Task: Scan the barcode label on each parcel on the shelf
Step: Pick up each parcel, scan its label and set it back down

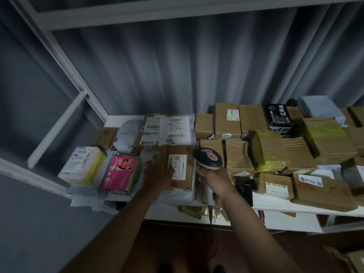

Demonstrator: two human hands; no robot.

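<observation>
Right hand [213, 179] grips the handle of a barcode scanner [209, 158], its head just right of a brown parcel [180, 167] at the shelf's [275, 208] near edge. Left hand [157, 173] lies on that parcel with fingers spread, touching its white label [177, 166]. Label print is blurred; more cardboard boxes [266, 150] crowd the right, cut off by the frame edge.
</observation>
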